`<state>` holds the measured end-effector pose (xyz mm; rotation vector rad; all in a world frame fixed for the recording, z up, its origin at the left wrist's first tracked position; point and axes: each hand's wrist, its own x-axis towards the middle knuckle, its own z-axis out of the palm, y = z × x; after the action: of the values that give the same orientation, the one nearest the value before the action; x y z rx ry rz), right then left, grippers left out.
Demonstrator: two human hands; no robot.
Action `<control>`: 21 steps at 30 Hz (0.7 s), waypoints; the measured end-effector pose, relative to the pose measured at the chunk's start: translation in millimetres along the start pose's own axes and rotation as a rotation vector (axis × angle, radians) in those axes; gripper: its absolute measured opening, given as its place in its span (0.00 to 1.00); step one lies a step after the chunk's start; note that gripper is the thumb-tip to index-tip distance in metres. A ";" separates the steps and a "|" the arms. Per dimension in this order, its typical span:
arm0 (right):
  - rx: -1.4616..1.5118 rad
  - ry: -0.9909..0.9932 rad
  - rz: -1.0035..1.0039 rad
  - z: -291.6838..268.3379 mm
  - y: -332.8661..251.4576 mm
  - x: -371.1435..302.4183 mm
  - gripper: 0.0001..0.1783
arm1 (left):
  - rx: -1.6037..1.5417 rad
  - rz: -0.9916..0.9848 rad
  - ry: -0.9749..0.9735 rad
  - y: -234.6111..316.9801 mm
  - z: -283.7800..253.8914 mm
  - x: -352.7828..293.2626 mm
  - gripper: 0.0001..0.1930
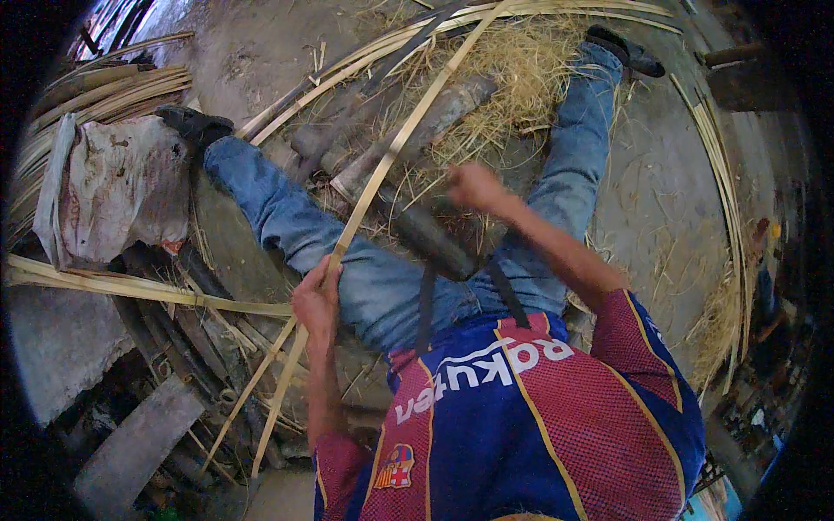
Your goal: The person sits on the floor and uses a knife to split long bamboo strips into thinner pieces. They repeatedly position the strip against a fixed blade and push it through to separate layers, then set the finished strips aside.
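My left hand (316, 300) is closed around a long, pale bamboo strip (393, 148), beside my left thigh. The strip runs aslant from the far edge, over a log, down past my left forearm. My right hand (476, 187) is a fist over the shavings between my legs, slightly blurred. What it grips, if anything, I cannot make out; a thin pale sliver (426, 189) shows just left of it. Between my spread legs lie a brown log (447, 111) and, nearer to me, a dark rounded block (434, 241).
Curly shavings (530, 74) heap up by my right shin. Bundled strips (725, 195) lie on the floor at the right, and more strips (130, 89) at the far left. A pale sack (130, 182) stands near my left foot, with dark poles (161, 334) below it.
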<state>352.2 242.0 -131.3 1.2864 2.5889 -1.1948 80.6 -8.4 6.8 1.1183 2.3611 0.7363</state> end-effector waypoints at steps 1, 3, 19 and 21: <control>0.034 -0.048 -0.088 15.3 -30.9 -11.6 0.15 | 0.057 0.033 0.044 1.6 5.8 -0.8 0.14; 0.089 -0.133 -0.203 41.8 -85.4 -37.9 0.18 | 0.101 0.084 0.095 -6.0 11.1 -2.3 0.13; -0.130 0.322 0.209 -56.8 51.3 26.6 0.12 | 0.206 0.210 0.090 -15.2 11.8 -6.8 0.14; -0.074 0.071 0.135 -15.0 13.9 5.0 0.11 | 0.213 0.195 0.064 -11.7 9.6 -5.4 0.15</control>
<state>363.0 260.1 -131.0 1.4868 2.5188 -1.0396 82.6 -16.3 -7.0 1.4511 2.4528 0.6030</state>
